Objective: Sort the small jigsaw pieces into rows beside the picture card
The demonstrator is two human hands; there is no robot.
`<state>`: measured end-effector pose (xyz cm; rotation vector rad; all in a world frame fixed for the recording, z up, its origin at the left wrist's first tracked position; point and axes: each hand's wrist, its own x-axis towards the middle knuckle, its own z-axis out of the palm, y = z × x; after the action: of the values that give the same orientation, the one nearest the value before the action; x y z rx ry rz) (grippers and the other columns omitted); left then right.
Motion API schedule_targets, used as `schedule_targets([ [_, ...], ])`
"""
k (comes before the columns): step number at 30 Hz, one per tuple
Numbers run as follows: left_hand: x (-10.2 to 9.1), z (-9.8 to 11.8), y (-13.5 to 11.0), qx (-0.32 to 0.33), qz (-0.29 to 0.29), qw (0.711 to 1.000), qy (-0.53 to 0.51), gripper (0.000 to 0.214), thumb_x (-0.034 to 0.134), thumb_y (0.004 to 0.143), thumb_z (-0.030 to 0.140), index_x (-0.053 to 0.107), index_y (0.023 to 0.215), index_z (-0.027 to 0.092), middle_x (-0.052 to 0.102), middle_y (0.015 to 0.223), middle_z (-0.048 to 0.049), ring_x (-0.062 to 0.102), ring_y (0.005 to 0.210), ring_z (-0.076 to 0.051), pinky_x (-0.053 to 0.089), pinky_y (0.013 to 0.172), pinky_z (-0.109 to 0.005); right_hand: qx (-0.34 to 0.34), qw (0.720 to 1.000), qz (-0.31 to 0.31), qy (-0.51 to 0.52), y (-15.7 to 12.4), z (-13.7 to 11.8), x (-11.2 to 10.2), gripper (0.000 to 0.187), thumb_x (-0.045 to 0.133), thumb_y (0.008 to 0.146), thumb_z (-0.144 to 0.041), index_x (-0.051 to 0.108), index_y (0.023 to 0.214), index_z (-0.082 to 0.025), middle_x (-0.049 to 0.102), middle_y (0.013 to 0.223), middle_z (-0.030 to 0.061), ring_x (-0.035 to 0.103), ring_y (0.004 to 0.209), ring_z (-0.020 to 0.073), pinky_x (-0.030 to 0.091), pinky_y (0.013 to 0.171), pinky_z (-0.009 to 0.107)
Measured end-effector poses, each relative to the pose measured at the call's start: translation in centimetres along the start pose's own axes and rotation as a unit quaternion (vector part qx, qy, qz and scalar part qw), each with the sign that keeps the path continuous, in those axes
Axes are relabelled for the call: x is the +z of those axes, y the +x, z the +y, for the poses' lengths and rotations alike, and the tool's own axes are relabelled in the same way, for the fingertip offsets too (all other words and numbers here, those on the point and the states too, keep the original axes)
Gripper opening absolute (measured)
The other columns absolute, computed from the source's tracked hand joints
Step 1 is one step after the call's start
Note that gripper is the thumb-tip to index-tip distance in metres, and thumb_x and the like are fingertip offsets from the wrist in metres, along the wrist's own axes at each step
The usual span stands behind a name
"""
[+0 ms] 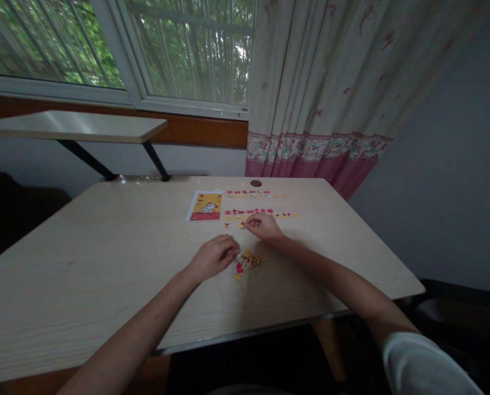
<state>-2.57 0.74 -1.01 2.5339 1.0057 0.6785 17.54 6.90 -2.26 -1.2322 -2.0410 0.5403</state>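
My right hand (265, 226) is closed in a pinch at a small yellow jigsaw puzzle piece (241, 225), just below rows of pieces. My left hand (214, 257) rests at the left edge of a loose heap of puzzle pieces (253, 261), its fingers curled together; whatever lies between their tips is too small to make out. Red pieces (251, 211) and yellow pieces are laid out in lines above my right hand, and it hides part of the lower line. A printed picture (207, 207) of a white animal on yellow and red lies left of these rows.
The pale wooden table (105, 263) has a round cable hole (256, 183) near its back edge. A raised shelf (72, 127) on dark legs stands at the back left. Behind are a window and a floral curtain (311, 82). A dark chair (467, 307) is at the right.
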Motion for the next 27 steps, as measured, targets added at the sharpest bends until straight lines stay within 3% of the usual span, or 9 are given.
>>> schedule_targets([
  [5, 0.0, -0.1, 0.0, -0.002, 0.008, 1.000, -0.007, 0.017, 0.043, 0.086, 0.024, 0.059, 0.081, 0.018, 0.055, 0.076, -0.0032, 0.052, 0.074, -0.015, 0.041, 0.068, -0.026, 0.010, 1.000, -0.014, -0.023, 1.3, 0.3, 1.1, 0.012, 0.058, 0.075, -0.026, 0.067, 0.079, -0.019, 0.063, 0.066, -0.0019, 0.053, 0.060, 0.0090, 0.038, 0.058, 0.020],
  [20, 0.1, -0.2, 0.0, -0.002, 0.007, 1.000, -0.007, 0.016, 0.044, 0.085, 0.022, 0.059, 0.081, 0.018, 0.057, 0.077, -0.0034, 0.053, 0.075, -0.015, 0.042, 0.069, -0.026, -0.047, 0.992, -0.056, -0.101, 2.2, 0.0, 2.9, 0.012, 0.057, 0.077, -0.025, 0.067, 0.083, -0.020, 0.066, 0.081, 0.0018, 0.058, 0.076, 0.0131, 0.041, 0.071, 0.024],
  [27, 0.1, -0.2, 0.0, -0.004, 0.003, 1.000, 0.014, 0.018, 0.042, 0.086, 0.024, 0.058, 0.084, 0.018, 0.057, 0.079, -0.0038, 0.053, 0.078, -0.016, 0.042, 0.071, -0.027, -0.089, 0.991, -0.079, -0.061, 1.2, -0.3, 0.9, 0.013, 0.057, 0.079, -0.024, 0.067, 0.084, -0.018, 0.065, 0.080, 0.0023, 0.057, 0.071, 0.0114, 0.042, 0.068, 0.023],
])
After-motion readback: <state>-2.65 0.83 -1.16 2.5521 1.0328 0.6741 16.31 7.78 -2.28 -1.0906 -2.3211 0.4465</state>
